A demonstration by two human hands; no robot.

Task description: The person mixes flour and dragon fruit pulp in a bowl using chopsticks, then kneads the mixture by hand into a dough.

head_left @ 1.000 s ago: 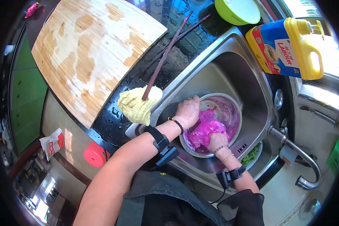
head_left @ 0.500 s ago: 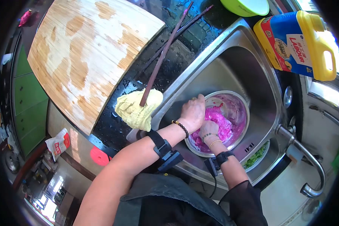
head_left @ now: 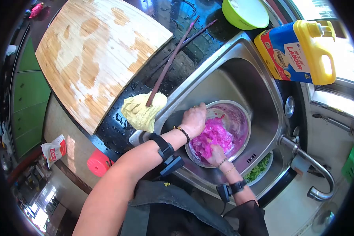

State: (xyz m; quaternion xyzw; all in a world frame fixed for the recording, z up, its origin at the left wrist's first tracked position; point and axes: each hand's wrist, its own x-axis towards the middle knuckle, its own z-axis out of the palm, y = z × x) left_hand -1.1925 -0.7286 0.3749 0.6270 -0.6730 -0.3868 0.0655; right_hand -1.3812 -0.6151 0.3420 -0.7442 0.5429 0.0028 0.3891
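Observation:
A steel bowl (head_left: 246, 138) stands in the sink, its inner wall smeared pink. A lump of sticky, bright pink dough (head_left: 220, 133) lies in it. At the bowl's left rim, my left hand (head_left: 193, 120) is closed on the edge, with its thumb side towards the far rim. My right hand (head_left: 216, 155) is at the near side of the bowl, its fingers curled into the dough and partly hidden by it. Beside the sink, a pale yellow dough lump (head_left: 141, 114) sits on the counter, with a brown chopstick (head_left: 165, 74) resting on it.
A wooden board (head_left: 94, 59) lies at the left. A green bowl (head_left: 247, 13) and a yellow detergent jug (head_left: 299, 53) stand behind the sink (head_left: 220, 78). The faucet (head_left: 316, 167) is at the right, near a colander of green leaves (head_left: 259, 169).
My right hand has drawn back from the middle of the pink dough towards the near rim, and more dough shows. My left hand stays at the rim. The view has shifted slightly.

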